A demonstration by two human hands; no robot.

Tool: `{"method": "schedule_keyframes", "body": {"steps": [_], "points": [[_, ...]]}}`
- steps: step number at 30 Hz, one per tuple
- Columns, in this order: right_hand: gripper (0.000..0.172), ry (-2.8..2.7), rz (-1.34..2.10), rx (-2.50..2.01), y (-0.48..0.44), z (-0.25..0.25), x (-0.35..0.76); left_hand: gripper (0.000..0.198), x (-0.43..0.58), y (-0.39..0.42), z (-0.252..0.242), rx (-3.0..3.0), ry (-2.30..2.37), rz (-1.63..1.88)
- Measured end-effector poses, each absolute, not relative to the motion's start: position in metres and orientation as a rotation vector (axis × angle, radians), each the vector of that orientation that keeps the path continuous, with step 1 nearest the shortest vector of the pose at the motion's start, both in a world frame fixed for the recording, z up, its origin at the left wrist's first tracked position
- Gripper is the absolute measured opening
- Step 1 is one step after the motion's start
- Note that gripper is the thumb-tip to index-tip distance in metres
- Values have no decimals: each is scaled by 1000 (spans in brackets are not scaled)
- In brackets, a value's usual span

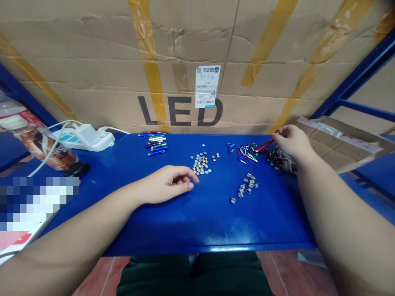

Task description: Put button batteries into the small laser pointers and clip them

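Observation:
My right hand [291, 142] is at the far right of the blue table, its fingers pinched on a slim red metal tube [263, 146]. The tube points left and down toward a heap of small coloured carabiners [247, 153]. Below that hand lies a pile of dark and coloured metal tubes [279, 161], partly hidden by the wrist. My left hand [173, 183] rests on the table, fingers loosely bent and thumb apart, with nothing visible in it. Just beyond its fingertips are scattered button cells [200, 163]. Several small silver metal caps [247, 185] lie to the right.
Slim coloured metal tubes [157, 144] lie in a row at the back left. A white power strip [86, 137] and a brown drink bottle [51, 146] stand at the left. A large cardboard box [185, 49] walls the back; a smaller carton [345, 137] is at right.

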State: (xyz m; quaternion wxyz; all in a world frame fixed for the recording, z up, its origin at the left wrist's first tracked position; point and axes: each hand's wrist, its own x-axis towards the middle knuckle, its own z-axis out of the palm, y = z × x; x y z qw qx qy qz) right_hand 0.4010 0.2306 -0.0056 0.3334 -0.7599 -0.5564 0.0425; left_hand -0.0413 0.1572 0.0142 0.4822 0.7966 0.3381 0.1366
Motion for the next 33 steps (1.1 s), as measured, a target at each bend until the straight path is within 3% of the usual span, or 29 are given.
{"method": "schedule_keyframes", "body": {"steps": [17, 25, 33], "points": [[6, -1862, 215, -2036, 226, -6, 393, 29, -41, 157, 15, 1956, 836, 321], [28, -1873, 143, -2093, 231, -6, 377, 29, -41, 157, 14, 1972, 830, 321], [28, -1912, 151, -2185, 231, -5, 378, 28, -41, 156, 15, 1945, 833, 313]]}}
